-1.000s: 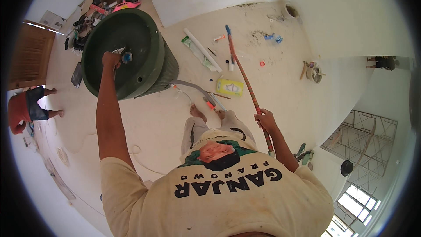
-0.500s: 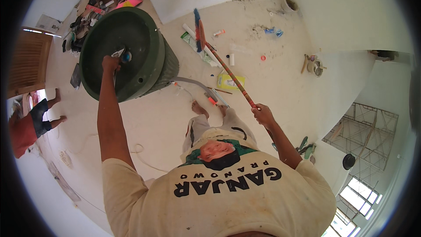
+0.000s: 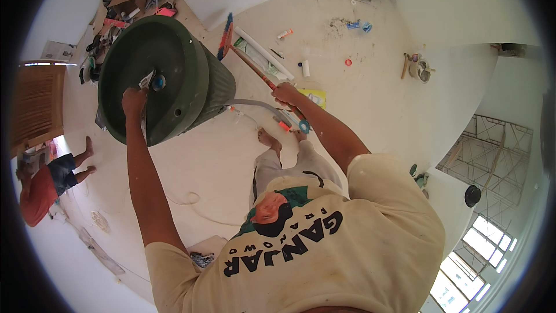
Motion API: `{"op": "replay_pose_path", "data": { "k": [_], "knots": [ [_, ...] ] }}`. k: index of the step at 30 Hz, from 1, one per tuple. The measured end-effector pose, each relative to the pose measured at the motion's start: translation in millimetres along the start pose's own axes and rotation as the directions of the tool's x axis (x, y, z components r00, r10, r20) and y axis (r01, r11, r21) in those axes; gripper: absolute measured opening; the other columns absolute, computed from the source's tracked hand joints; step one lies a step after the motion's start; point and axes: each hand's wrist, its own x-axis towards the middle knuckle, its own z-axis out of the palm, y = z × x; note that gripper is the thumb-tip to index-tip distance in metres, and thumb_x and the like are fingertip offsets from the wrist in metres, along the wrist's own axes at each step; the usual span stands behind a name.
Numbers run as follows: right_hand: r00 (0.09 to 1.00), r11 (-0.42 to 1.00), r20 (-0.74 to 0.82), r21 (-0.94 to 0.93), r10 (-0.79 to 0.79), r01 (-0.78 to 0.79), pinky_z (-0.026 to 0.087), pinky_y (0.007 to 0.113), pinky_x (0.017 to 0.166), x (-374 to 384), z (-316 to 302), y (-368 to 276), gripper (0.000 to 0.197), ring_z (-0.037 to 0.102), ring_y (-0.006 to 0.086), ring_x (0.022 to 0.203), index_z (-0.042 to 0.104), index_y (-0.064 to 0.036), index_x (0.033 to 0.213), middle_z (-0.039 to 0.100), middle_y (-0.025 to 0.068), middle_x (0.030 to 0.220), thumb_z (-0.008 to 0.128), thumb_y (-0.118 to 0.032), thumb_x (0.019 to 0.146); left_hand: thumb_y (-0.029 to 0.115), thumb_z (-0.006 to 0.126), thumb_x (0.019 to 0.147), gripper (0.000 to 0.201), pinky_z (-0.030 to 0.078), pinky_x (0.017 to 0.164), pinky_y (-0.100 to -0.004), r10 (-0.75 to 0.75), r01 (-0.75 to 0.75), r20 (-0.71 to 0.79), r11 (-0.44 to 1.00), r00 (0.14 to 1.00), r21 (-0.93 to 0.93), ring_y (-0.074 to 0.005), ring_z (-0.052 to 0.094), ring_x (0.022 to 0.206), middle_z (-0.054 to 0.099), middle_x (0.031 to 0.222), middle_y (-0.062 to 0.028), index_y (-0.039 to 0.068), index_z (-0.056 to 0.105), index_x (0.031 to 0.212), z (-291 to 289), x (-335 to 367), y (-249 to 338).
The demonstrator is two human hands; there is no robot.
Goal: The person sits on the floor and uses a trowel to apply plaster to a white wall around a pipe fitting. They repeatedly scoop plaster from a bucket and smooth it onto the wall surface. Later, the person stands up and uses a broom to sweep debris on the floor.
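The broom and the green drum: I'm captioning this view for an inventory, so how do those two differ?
Shape: the broom is long and thin, while the green drum is broad and round.
Colour: the broom is reddish and blue; the drum is dark green.
Support: the broom slants in the right hand, while the drum stands on the floor.
Shared: both are in front of the person.

One barrel, one held broom (just one each)
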Motion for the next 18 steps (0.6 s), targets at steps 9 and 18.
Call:
{"op": "replay_pose_path", "data": {
  "k": [9,18],
  "knots": [
    [0.968,0.862,-0.242,-0.476,0.062,-0.174,0.055,0.045,0.085,-2,27,85,0.031,0.069,0.036,0.097,0.068,0.0023,0.106,0.07,0.0221,0.106,0.055,-0.018,0.086,0.025,0.071,0.088,0.035,0.054,0.083,-0.036,-0.139,-0.061,-0.437,0.909,0.888,-0.412,-0.0245,0.068,0.095,0.07,0.104,-0.0137,0.0,0.067,0.111,-42,-123,3],
    [0.898,0.748,-0.245,-0.497,0.365,-0.439,0.053,0.045,0.091,-162,-50,218,0.034,0.065,0.0345,0.11,0.066,0.0009,0.113,0.067,0.0209,0.115,0.051,-0.019,0.089,0.019,0.069,0.09,0.025,0.058,0.077,-0.0325,-0.236,-0.108,-0.533,0.837,0.813,-0.537,-0.0225,0.068,0.093,0.07,0.104,-0.013,-0.002,0.067,0.105,-24,-207,55]
  ]
}}
